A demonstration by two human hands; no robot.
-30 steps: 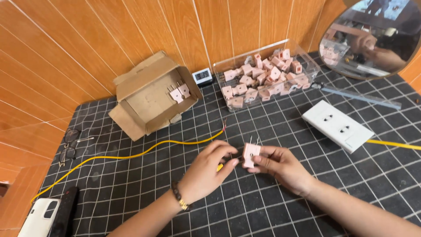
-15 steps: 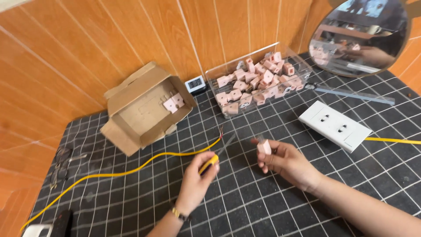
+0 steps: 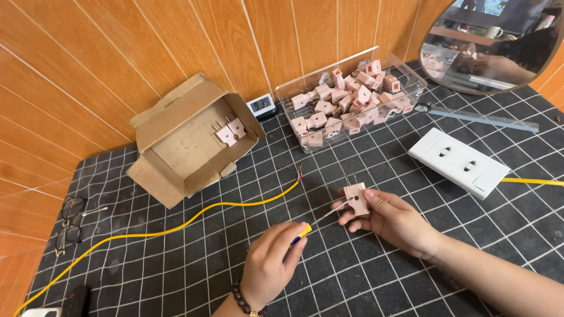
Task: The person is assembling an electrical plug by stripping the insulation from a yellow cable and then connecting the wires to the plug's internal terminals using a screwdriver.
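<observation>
Looking like a home electrical workbench: gridded bench (image 3: 411, 282) sitting against wood panelling (image 3: 117, 58), carrying plug-parts bin (image 3: 352, 105), wall socket (image 3: 458, 161), yellow wire (image 3: 194, 217).

A dark gridded counter (image 3: 376, 282) fills the view, backed by wood panelling. On it lies an open cardboard box (image 3: 188, 141) at the left, a clear tray (image 3: 352, 103) heaped with pinkish plugs behind, a small digital clock (image 3: 260, 105) between them. A white socket plate (image 3: 458, 161) sits right, a yellow wire (image 3: 176, 226) snakes across, and glasses (image 3: 70, 223) rest at the far left edge.
</observation>
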